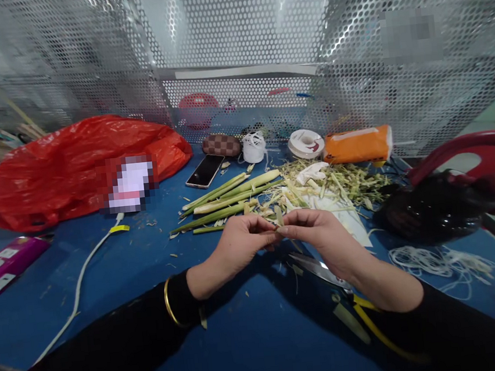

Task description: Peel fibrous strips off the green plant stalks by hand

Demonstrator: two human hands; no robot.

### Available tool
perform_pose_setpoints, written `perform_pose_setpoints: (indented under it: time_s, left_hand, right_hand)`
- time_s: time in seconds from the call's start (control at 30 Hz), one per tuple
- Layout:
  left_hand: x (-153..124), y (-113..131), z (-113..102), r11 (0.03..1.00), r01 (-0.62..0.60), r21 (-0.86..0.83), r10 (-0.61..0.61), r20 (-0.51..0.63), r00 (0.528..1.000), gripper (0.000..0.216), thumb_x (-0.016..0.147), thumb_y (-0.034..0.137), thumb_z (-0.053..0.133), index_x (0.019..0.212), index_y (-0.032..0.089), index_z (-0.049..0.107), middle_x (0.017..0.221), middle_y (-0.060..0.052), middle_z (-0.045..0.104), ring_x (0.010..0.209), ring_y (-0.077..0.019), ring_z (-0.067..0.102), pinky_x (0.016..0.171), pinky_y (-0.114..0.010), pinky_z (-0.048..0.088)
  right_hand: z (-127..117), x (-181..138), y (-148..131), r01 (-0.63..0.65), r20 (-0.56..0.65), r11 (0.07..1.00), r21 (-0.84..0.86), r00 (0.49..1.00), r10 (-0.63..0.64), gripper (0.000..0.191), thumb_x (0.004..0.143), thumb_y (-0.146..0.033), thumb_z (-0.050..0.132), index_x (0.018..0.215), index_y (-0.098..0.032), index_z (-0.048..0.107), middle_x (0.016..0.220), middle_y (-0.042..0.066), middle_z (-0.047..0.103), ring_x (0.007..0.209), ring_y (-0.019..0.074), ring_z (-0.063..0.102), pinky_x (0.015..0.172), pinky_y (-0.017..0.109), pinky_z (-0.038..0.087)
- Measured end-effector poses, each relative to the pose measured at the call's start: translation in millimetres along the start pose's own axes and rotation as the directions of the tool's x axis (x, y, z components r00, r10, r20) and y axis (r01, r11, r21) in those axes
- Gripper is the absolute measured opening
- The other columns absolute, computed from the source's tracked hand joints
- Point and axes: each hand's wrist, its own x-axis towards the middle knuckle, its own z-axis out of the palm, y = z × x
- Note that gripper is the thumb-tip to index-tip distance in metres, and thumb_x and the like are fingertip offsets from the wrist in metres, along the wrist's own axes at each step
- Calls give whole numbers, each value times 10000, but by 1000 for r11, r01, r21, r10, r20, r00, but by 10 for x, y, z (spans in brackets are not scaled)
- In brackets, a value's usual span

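Small pale-green plant piece (279, 217) is between the two hands, just right of the near end of the stalk pile (231, 201). Stalk pile = landmark for everything below.

Left hand (239, 241): on the near side of the pile, grip narrow, thumb and fingers pinching the piece low down. Right hand (329, 239): near and right of the pile, grip also narrow, pinching the same piece; fingertips of both hands meet there. Exact finger contact too small to tell.

Scissors (319, 267), yellow handles, lie near-right of the pile, partly under the right hand and forearm. White paper (357, 230) right of the pile, with a heap of shredded plant bits (361, 185) on and behind it.

Behind the pile: dark-screen phone (205, 171), checkered case (221, 145), white string bundle (254, 147). Behind-right: white spool (302, 149), orange packet (357, 146).

Well right: tangled white cord (438, 260), glossy black object (428, 206). Well left: red plastic bag (70, 162), lit phone (131, 185) on white cable (83, 274), purple power strip (14, 266).

All on a blue table (262, 341); perforated metal panel (236, 23) behind.
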Motion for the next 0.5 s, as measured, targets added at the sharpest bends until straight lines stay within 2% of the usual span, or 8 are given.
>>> perform_pose_setpoints:
  time_s: [0.17, 0.27, 0.33, 0.4, 0.5]
  left_hand:
    - [-23, -2, 7, 990, -24, 139, 28, -32, 999, 39, 649, 141, 684, 621, 153, 659, 547, -4, 637, 539, -133, 586, 584, -256, 458]
    - [-40, -28, 8, 950, -105, 295, 133, -75, 988, 39, 652, 181, 693, 634, 161, 665, 580, -10, 649, 566, -149, 585, 564, -255, 430]
    - [-52, -32, 12, 919, -160, 360, 204, -88, 975, 56, 663, 210, 704, 644, 164, 679, 617, -20, 666, 589, -154, 585, 565, -254, 418]
    - [-61, -23, 20, 917, -187, 353, 228, -79, 970, 68, 673, 217, 711, 640, 164, 683, 621, -20, 670, 580, -144, 575, 566, -249, 413]
    - [-58, -4, 32, 954, -156, 255, 173, -45, 984, 98, 676, 222, 724, 626, 155, 673, 599, -17, 666, 563, -132, 570, 577, -245, 421]
  right_hand:
    - [62, -25, 20, 66, -89, 991, -118, 993, -77, 178, 663, -310, 736, 602, -184, 626, 568, -31, 549, 557, 116, 439, 549, 274, 329]
    - [72, -40, 50, 141, -111, 957, -254, 979, -173, 142, 696, -290, 707, 629, -181, 645, 601, -19, 582, 589, 128, 475, 584, 282, 351]
    - [66, -39, 66, 156, -134, 945, -287, 970, -201, 133, 713, -284, 689, 638, -181, 650, 612, -17, 591, 597, 130, 482, 595, 284, 355]
    - [54, -29, 73, 149, -165, 954, -259, 967, -195, 152, 715, -291, 684, 619, -184, 633, 581, -31, 558, 563, 118, 448, 565, 277, 334]
    - [37, -4, 66, 109, -167, 979, -172, 976, -138, 192, 696, -316, 698, 589, -183, 610, 548, -41, 520, 535, 107, 410, 536, 269, 312]
